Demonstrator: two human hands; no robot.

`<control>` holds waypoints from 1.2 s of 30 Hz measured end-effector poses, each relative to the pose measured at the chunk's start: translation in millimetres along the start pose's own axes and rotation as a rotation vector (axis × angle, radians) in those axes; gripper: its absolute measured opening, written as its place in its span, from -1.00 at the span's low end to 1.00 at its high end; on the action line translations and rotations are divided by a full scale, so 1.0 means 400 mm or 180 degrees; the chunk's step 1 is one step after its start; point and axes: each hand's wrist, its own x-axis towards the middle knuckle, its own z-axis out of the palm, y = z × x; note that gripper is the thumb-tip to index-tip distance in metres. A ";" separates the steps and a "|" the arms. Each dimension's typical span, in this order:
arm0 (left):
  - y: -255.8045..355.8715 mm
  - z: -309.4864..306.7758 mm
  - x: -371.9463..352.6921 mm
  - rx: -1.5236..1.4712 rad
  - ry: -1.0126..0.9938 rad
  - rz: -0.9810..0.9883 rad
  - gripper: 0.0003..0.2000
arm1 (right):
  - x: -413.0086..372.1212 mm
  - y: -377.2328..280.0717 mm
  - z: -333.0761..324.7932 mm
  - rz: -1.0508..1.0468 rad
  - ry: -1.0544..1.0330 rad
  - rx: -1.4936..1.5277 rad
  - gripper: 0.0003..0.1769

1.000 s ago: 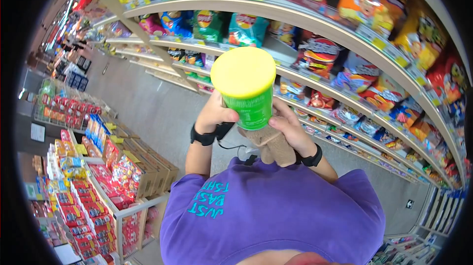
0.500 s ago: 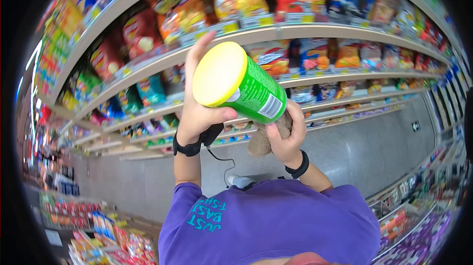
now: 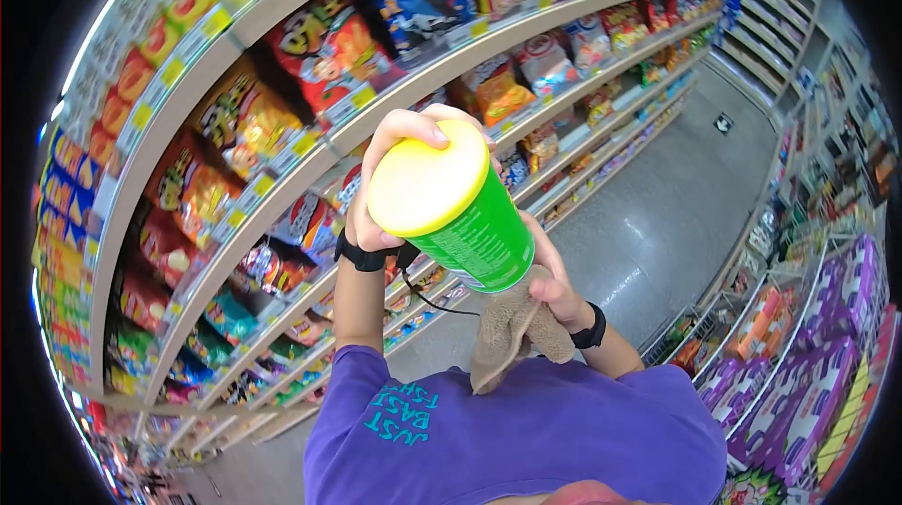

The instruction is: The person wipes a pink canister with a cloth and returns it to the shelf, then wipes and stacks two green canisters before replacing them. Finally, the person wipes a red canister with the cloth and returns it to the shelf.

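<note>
A green canister (image 3: pixel 479 240) with a yellow lid (image 3: pixel 430 178) is tilted in front of my chest, its lid end up and toward me. My left hand (image 3: pixel 383 159) wraps around the lid end, with fingertips over the lid's far rim and the thumb at its near side. Under the lower end, my right hand (image 3: pixel 554 281) grips a brown cloth (image 3: pixel 520 322) that hangs down in folds. That hand also rests against the canister's side; part of its fingers is hidden behind it.
Shelves of snack bags (image 3: pixel 329 54) run along the left and ahead, close to my left hand. Price tags line the shelf edges (image 3: pixel 413 68). A grey floor aisle (image 3: pixel 648 214) stretches away at right. Purple packages (image 3: pixel 799 383) sit on a rack at lower right.
My view has swung right along the aisle. The left hand's fingers have curled over the lid. My right hand is slightly lower, and more of the cloth shows beneath the canister.
</note>
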 end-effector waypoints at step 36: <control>0.101 -0.127 0.810 0.3942 0.0006 -0.0933 -0.58 | 0.777 -0.536 -0.412 -0.3022 0.0008 -0.4259 -0.21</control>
